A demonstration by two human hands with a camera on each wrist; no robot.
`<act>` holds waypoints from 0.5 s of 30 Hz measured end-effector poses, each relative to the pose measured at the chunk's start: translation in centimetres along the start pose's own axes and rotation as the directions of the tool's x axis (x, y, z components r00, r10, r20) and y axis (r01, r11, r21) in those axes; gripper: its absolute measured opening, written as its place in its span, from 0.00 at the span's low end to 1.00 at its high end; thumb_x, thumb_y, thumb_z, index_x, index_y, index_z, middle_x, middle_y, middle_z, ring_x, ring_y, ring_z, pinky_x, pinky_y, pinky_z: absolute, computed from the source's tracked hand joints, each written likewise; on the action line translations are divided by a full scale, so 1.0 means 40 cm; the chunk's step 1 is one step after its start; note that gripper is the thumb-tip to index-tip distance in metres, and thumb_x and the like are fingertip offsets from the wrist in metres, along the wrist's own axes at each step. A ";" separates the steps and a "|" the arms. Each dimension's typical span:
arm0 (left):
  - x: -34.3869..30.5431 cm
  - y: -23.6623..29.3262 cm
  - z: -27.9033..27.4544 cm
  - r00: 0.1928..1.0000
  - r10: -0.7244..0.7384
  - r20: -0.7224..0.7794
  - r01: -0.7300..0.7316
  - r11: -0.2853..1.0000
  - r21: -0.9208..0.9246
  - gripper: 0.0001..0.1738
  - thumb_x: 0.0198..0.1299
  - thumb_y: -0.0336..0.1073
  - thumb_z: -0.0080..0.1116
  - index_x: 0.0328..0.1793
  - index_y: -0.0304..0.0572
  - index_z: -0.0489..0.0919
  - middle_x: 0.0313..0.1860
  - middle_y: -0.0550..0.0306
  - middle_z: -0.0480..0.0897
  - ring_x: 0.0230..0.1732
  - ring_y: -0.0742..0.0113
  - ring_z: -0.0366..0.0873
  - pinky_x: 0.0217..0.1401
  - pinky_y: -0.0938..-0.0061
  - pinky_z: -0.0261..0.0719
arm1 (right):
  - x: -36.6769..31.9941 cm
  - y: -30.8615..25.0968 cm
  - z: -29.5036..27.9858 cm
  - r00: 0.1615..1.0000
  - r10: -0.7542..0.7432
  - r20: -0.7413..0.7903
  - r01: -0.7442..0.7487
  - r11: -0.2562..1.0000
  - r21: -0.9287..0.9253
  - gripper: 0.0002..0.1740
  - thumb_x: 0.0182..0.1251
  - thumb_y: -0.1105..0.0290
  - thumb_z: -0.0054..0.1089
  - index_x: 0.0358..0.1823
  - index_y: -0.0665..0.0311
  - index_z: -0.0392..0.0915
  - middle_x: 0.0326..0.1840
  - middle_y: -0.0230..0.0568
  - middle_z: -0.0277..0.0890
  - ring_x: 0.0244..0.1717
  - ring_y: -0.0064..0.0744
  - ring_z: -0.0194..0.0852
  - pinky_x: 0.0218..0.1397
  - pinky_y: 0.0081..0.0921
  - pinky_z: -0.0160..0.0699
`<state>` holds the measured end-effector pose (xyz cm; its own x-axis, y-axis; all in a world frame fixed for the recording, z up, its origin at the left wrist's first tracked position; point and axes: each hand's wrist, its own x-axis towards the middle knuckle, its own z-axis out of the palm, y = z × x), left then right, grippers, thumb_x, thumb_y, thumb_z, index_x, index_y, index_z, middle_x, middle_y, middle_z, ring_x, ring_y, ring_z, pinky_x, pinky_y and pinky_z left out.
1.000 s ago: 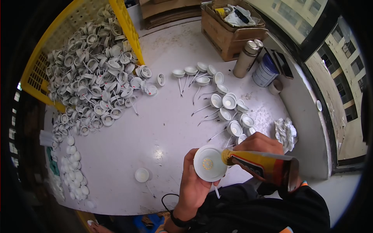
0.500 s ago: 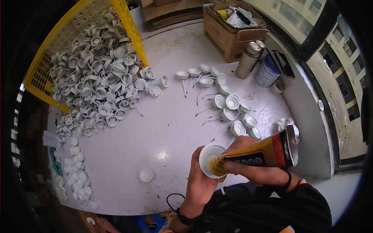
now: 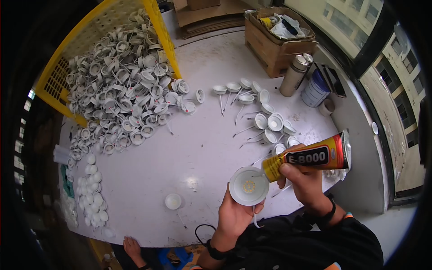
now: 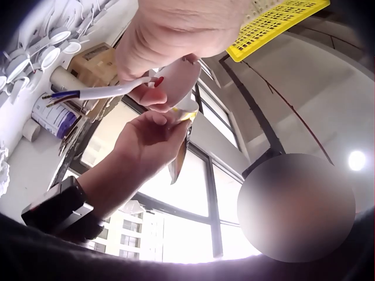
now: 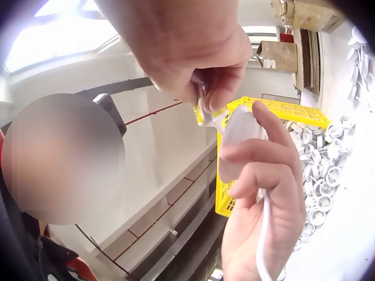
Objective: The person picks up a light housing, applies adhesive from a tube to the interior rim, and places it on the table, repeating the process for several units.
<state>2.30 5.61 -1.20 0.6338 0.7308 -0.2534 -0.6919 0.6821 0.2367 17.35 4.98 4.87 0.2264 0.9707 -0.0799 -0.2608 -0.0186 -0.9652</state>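
Note:
The left hand [image 3: 235,216] holds a round white lamp cup [image 3: 248,198] from below and behind, its open face turned up, with a ring of small yellow dots inside. A white cable hangs from its underside. Pinched in the right hand [image 3: 306,182] is a yellow, red and black glue tube [image 3: 310,156], its nozzle at the cup's upper right rim. In the left wrist view the cable [image 4: 105,91] ends in bare-tipped wires. The right wrist view shows the fingers of the left hand [image 5: 266,175] curled round the cup [image 5: 237,140].
A yellow crate [image 3: 168,40] spills a heap of white cups [image 3: 121,85] at the left. White domes [image 3: 93,198] lie near the left edge, and a single cup [image 3: 173,201] mid-table. Rows of cups [image 3: 275,121], a flask [image 3: 293,76] and a carton [image 3: 270,51] stand right. Another person's hand [image 3: 132,247] touches the front edge.
The tube dipped into the cup, then lifted back to its rim with the label turned up. The cup has tilted to face the head camera. Another person's hand has come to the table edge.

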 end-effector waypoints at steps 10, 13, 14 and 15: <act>-0.112 0.245 -0.274 0.618 0.703 -0.352 -0.313 0.631 0.710 0.26 0.60 0.54 0.32 0.48 0.39 0.66 0.33 0.53 0.76 0.26 0.67 0.73 0.22 0.80 0.64 | -0.006 0.069 -0.070 0.987 0.119 -0.107 -0.117 0.993 0.023 0.14 0.50 0.69 0.58 0.35 0.68 0.67 0.26 0.37 0.69 0.21 0.23 0.68 0.15 0.19 0.66; -0.196 0.374 -0.479 0.381 0.794 -0.474 -0.076 0.538 0.839 0.27 0.59 0.57 0.33 0.47 0.40 0.68 0.32 0.56 0.76 0.25 0.70 0.73 0.18 0.82 0.64 | 0.007 0.071 -0.072 0.984 0.122 -0.132 -0.117 0.992 0.039 0.10 0.51 0.73 0.57 0.32 0.69 0.68 0.23 0.38 0.70 0.18 0.24 0.69 0.18 0.19 0.69; -0.227 0.410 -0.550 0.306 0.795 -0.524 0.020 0.544 0.839 0.27 0.58 0.57 0.34 0.47 0.42 0.68 0.32 0.58 0.76 0.24 0.69 0.74 0.17 0.82 0.64 | 0.013 0.073 -0.074 0.984 0.127 -0.123 -0.123 0.992 0.039 0.10 0.51 0.73 0.57 0.32 0.69 0.68 0.23 0.38 0.70 0.18 0.24 0.70 0.18 0.18 0.69; -0.249 0.438 -0.603 0.252 0.769 -0.588 0.068 0.592 0.803 0.27 0.57 0.58 0.34 0.47 0.43 0.69 0.30 0.59 0.76 0.23 0.70 0.73 0.17 0.81 0.64 | 0.019 0.079 -0.080 0.986 0.129 -0.110 -0.127 0.992 0.025 0.10 0.51 0.73 0.57 0.33 0.70 0.68 0.23 0.38 0.70 0.18 0.25 0.70 0.18 0.18 0.69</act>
<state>-24.46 9.66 -17.14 -0.5757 0.6934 -0.4333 -0.0891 0.4736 0.8762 19.71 4.88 0.98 0.2924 0.9281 -0.2304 -0.3109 -0.1356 -0.9407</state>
